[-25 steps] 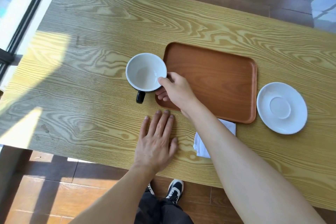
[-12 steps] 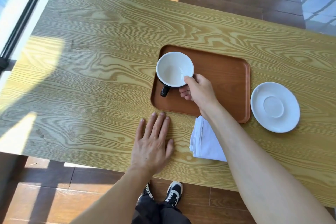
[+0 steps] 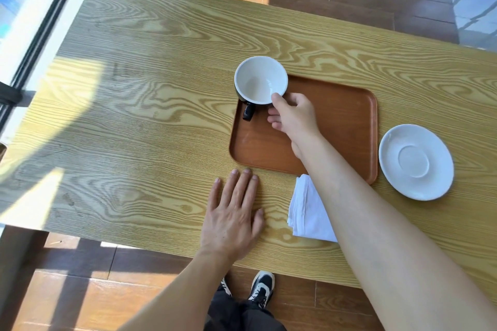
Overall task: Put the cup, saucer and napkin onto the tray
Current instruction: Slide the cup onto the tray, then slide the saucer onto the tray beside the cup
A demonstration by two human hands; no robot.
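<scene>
1. Hands first: your right hand reaches out over the tray, arm stretched long from the lower right, thumb hooked on the near rim of the cup and the other fingers curled under its side, so it pinches the cup.
2. Your left hand lies flat on the table, palm down, fingers spread a little and pointing away from you, just short of the tray's near edge. It holds nothing.
3. The cup sits at the tray's far left corner, mouth up and tipped a little toward you, its white inside bare. Its dark handle points toward you.
4. You cannot tell whether the cup's base rests on the tray or hangs just above it; the bowl hides the base and the tray's corner.
5. The saucer lies on the table just right of the tray, apart from it.
6. The napkin, white and folded, lies on the table by the tray's near edge. Your right forearm covers its right part, and part of the tray's near edge too.
7. Your shoes show below the table's edge, one mostly hidden by your left arm.
</scene>
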